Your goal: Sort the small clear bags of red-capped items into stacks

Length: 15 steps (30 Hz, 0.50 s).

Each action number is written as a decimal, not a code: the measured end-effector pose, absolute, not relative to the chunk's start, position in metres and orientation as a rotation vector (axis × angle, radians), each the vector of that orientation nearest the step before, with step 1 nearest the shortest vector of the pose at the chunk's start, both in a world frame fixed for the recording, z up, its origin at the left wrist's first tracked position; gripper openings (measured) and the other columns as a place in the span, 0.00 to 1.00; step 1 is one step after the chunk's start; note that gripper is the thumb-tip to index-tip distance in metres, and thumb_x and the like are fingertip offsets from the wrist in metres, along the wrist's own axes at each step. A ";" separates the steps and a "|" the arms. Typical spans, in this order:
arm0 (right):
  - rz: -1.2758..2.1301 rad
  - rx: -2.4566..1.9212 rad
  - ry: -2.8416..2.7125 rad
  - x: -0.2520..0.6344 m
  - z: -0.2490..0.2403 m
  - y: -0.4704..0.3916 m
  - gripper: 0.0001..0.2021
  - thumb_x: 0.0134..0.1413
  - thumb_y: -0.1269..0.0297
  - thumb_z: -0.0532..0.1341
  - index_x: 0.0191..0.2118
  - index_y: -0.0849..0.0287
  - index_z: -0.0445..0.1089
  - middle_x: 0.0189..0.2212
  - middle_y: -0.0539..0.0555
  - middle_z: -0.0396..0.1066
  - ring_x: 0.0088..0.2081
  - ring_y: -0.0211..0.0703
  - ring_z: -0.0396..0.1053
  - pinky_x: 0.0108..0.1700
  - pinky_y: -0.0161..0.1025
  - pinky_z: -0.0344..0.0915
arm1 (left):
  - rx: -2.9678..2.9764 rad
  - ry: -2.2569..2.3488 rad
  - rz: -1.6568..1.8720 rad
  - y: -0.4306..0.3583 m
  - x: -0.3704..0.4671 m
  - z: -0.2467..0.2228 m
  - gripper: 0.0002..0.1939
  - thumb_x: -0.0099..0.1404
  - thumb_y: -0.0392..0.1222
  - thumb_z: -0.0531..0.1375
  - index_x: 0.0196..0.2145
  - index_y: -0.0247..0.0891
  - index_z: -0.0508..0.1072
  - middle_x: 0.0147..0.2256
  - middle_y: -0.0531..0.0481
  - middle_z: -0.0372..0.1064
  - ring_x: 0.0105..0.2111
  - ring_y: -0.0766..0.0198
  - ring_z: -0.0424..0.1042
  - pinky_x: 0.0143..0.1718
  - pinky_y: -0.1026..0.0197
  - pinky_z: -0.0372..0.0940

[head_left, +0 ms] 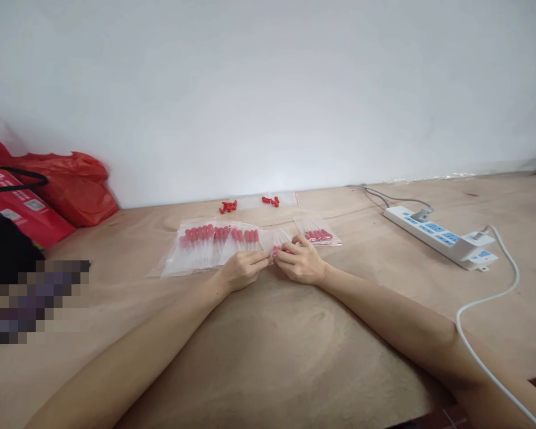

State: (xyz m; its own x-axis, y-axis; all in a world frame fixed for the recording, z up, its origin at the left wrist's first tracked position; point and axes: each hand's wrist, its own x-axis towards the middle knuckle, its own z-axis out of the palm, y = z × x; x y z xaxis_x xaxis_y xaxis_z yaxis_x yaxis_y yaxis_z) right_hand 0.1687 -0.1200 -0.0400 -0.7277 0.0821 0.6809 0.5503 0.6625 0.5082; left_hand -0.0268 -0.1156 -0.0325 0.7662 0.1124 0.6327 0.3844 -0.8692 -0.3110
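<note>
Standing leftmost, a red bag [38,219] is showing a triangle symbol and pale print (too small to read); on the counter [277,357], the left hand [245,269] is pinching a clear packet [272,238], the right hand [302,263] curling its grip over red pieces [277,250] there.

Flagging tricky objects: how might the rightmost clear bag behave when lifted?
The clear bag looks thin, so it is probably floppy at its edges. The few small red pieces inside suggest little weight. Its shiny plastic may be slippery.
</note>
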 end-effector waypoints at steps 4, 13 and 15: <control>-0.986 -0.533 -2.235 0.179 -0.040 -0.124 0.11 0.55 0.74 0.50 0.25 0.60 0.65 0.24 0.49 0.64 0.30 0.34 0.56 0.34 0.39 0.47 | -2.503 -0.383 -0.886 -0.115 -0.031 -0.035 0.13 0.59 0.29 0.48 0.36 0.37 0.70 0.33 0.48 0.72 0.31 0.68 0.72 0.31 0.68 0.68; -0.993 -0.577 -2.260 0.195 -0.041 -0.128 0.11 0.56 0.74 0.48 0.33 0.59 0.66 0.28 0.51 0.68 0.31 0.35 0.61 0.35 0.40 0.50 | -2.567 -0.395 -0.934 -0.117 -0.034 -0.037 0.13 0.59 0.30 0.49 0.37 0.38 0.70 0.33 0.48 0.72 0.32 0.68 0.72 0.32 0.68 0.68; -0.956 -0.585 -2.271 0.199 -0.042 -0.127 0.10 0.56 0.74 0.48 0.34 0.59 0.66 0.29 0.51 0.68 0.32 0.35 0.61 0.35 0.40 0.50 | -2.562 -0.404 -0.944 -0.117 -0.035 -0.037 0.12 0.59 0.30 0.49 0.37 0.38 0.70 0.33 0.48 0.72 0.32 0.68 0.72 0.32 0.68 0.68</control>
State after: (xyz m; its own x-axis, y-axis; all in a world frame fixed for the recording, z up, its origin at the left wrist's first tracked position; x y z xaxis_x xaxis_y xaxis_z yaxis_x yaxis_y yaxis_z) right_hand 0.1992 -0.1271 -0.0423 -0.7230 0.1613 0.6718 0.5932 0.6433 0.4839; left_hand -0.0346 -0.1172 -0.0369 0.7332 0.1350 0.6665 0.3895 -0.8868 -0.2489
